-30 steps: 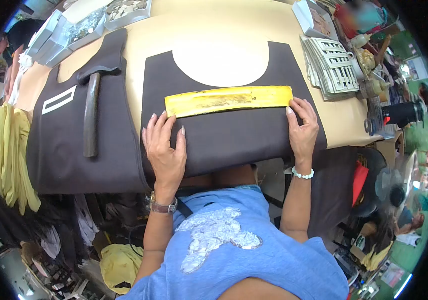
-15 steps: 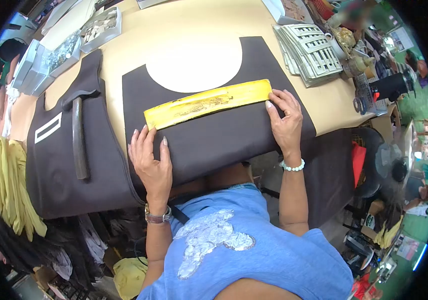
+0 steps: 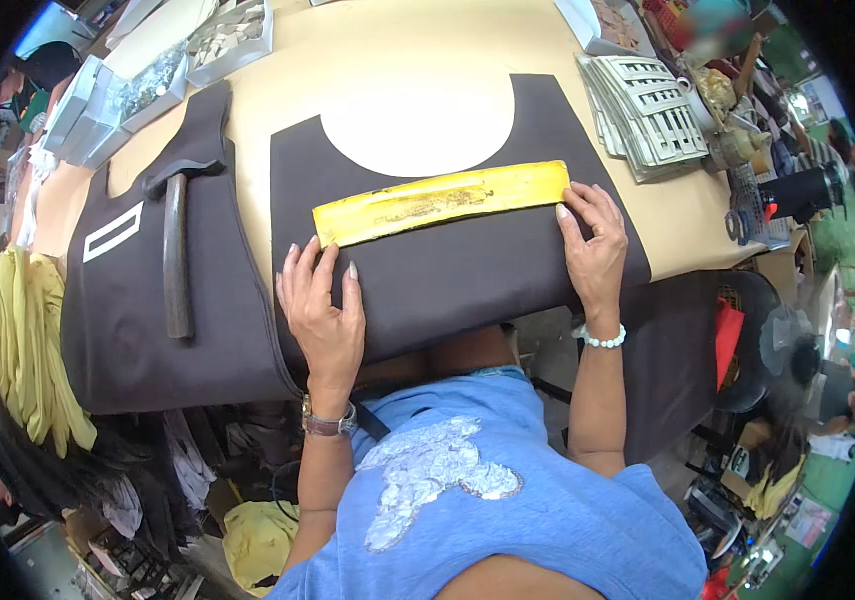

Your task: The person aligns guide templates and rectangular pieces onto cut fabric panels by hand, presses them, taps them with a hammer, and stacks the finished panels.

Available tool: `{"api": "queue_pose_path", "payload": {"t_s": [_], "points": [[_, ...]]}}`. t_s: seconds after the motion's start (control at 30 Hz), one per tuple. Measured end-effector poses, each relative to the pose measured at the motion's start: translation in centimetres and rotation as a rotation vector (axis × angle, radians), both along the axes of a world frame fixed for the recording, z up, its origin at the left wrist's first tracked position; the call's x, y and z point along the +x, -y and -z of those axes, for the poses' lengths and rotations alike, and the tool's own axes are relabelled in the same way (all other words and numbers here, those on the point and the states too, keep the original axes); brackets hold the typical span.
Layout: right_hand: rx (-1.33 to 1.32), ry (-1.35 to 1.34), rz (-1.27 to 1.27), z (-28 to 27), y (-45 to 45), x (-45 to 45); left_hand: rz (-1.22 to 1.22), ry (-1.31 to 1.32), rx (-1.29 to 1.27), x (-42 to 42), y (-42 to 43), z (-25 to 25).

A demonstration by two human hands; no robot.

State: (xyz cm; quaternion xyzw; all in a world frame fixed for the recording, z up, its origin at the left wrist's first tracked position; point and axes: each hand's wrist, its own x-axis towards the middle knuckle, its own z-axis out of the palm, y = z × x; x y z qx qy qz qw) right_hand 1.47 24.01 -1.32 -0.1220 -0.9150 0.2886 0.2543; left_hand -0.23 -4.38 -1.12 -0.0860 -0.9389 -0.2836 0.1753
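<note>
Here we are at the panel (image 3: 418, 285), and our eyes go to the yellow strip (image 3: 443, 203) lying across it, just on our side of the panel's round neck cut-out. The strip's long axis runs left to right, tipped a little, its right end farther from us than its left. We have a hand at each end, so neither is clearly nearer! From the left hand (image 3: 326, 315) the strip lies ahead and off to the right; from the right hand (image 3: 598, 255) it stretches away to the left.

And the grip? Our left fingers are spread, thumb well apart, index tip at the strip's near left corner. On the right, thumb and forefinger meet the right end; whether they pinch it, we can't tell.

Left of the panel, the hammer (image 3: 178, 255) rests on another dark piece (image 3: 138, 340) beside a white rectangular outline (image 3: 114, 231). Right of the panel sit the stencils (image 3: 653, 115). Any lettering? None we can read; the strip's dark smudges spell nothing for us.
</note>
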Motion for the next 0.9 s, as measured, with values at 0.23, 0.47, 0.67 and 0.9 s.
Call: {"api": "queue_pose_path", "payload": {"t_s": [0.23,0.47,0.67,0.9], "points": [[0.351,0.02,0.011,-0.6,0.5,-0.3,0.064,-0.073,-0.564,-0.9,-1.1,-1.6],[0.495,0.167,-0.093,-2.4,0.8,-1.2,0.085,-0.025,-0.72,-1.6,-3.7,-2.1],[0.573,0.259,-0.104,-2.3,1.3,-2.3,0.133,-0.03,-0.517,-2.3,-5.2,-1.0],[0.132,0.077,-0.082,-4.1,-4.3,-4.7,0.221,-0.045,-0.573,-2.9,-5.9,-1.6]]}}
